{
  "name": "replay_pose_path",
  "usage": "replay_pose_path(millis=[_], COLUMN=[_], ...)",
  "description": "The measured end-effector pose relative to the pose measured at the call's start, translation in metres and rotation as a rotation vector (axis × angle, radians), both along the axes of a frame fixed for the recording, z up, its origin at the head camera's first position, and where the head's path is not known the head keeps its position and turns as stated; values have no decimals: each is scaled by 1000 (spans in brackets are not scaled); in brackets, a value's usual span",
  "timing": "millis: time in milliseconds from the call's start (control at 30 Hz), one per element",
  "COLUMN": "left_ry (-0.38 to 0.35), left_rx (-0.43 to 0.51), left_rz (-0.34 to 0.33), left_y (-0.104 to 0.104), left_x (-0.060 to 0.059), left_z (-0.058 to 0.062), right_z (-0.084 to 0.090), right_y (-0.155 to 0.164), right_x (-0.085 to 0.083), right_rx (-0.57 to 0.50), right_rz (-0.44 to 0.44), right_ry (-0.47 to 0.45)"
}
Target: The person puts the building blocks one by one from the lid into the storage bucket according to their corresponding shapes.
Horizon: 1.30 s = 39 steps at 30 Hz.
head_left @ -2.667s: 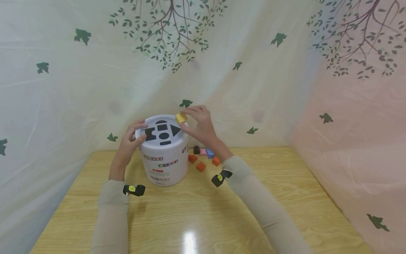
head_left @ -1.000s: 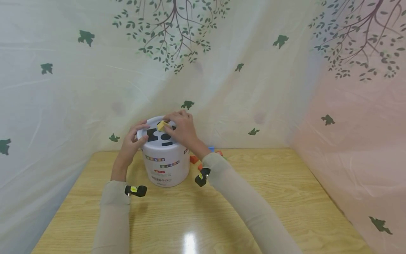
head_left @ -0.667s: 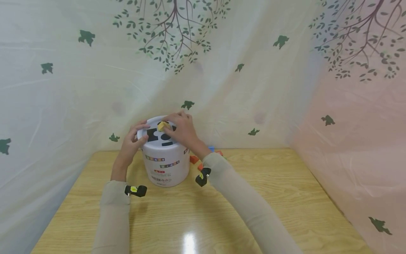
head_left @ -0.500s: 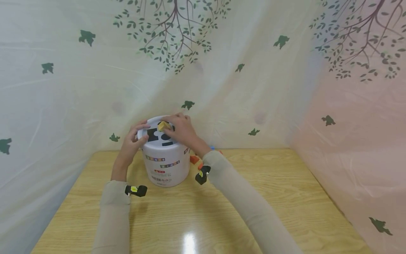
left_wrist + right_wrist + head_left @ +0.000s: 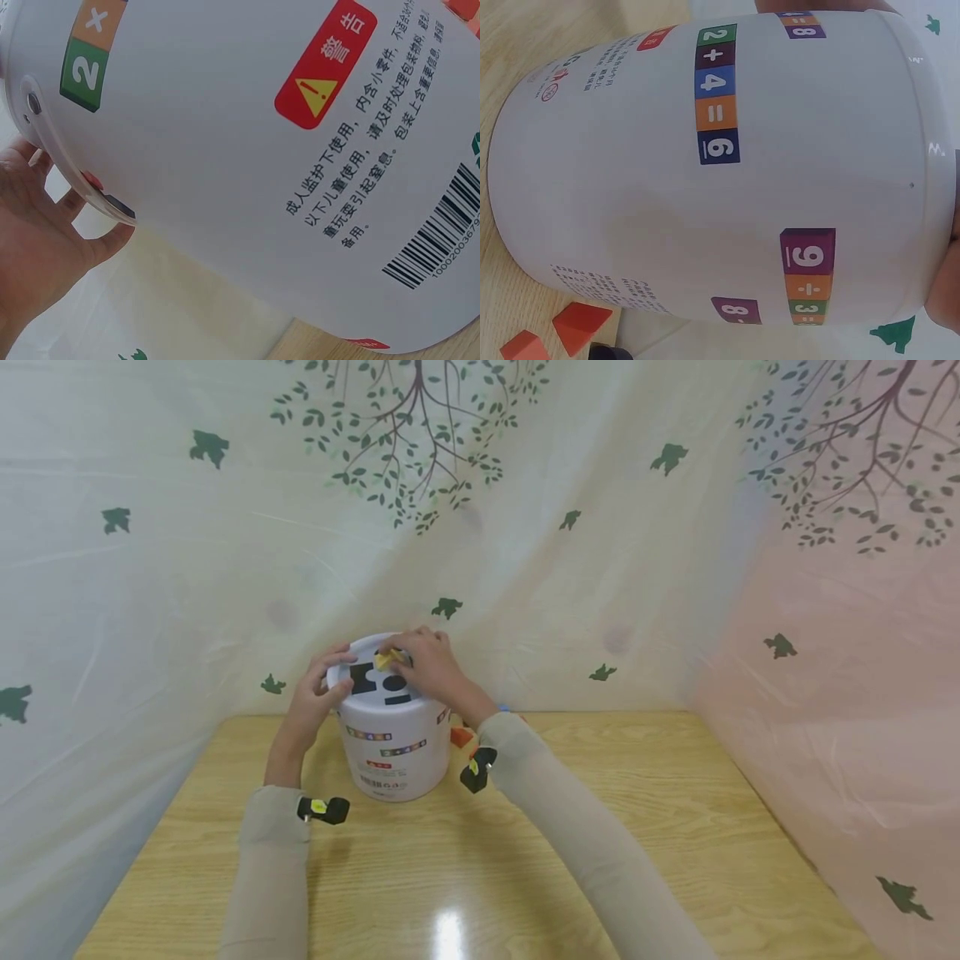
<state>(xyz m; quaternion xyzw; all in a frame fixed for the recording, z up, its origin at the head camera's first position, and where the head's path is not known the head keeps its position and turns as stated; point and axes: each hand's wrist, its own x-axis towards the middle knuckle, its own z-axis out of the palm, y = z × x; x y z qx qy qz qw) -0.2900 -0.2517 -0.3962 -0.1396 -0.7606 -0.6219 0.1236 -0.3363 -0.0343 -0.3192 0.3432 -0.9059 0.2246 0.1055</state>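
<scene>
While the left hand [image 5: 313, 697] grips the rim of the white tub [image 5: 390, 752], fingers curled over the lid edge, the right hand [image 5: 431, 667] pinches a yellow block [image 5: 388, 658] low on the lid. Against the frames from a few seconds back, the block has come from above the tub's far right edge to the cutouts near the lid's middle. Over the last half second it sits lower and shows less of itself, so it looks part-way into a hole. Judgement: the fit is found and the block is close to dropping through, though it is not yet released. The left hand has not moved on the rim, and the tub stands where it was on the worktop [image 5: 675, 827].

Head view is the only one showing the lid, the black cutouts and the block. It also shows one orange block [image 5: 460, 737] beside the tub; the right sleeve hides the others.

Left wrist view shows only the tub's side [image 5: 247, 142]: red warning label, barcode, a number sticker, and the left hand [image 5: 37, 225] under the lid lip. No block, no lid top.

Right wrist view shows the tub's other side [image 5: 630, 187] with number-block graphics. It also shows two red-orange blocks [image 5: 581, 326] and a dark piece [image 5: 607, 351] on the worktop at the base. The right hand is barely at the frame edge there; its grip cannot be told from that view.
</scene>
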Motion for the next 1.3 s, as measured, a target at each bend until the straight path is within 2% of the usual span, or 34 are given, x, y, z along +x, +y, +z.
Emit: replay_pose_path(millis=[200, 533, 933, 1300], left_ry=[-7, -7, 8, -8], left_rx=[3, -4, 9, 15], left_rz=[2, 18, 14, 18], left_y=[1, 1, 2, 2], left_x=[0, 0, 1, 1], left_z=[0, 1, -1, 1], right_z=[-2, -2, 0, 3], right_y=[2, 5, 24, 64], right_x=[0, 2, 1, -11], right_rx=[-130, -183, -170, -215], right_rz=[46, 32, -18, -15], right_ry=[-79, -128, -103, 0])
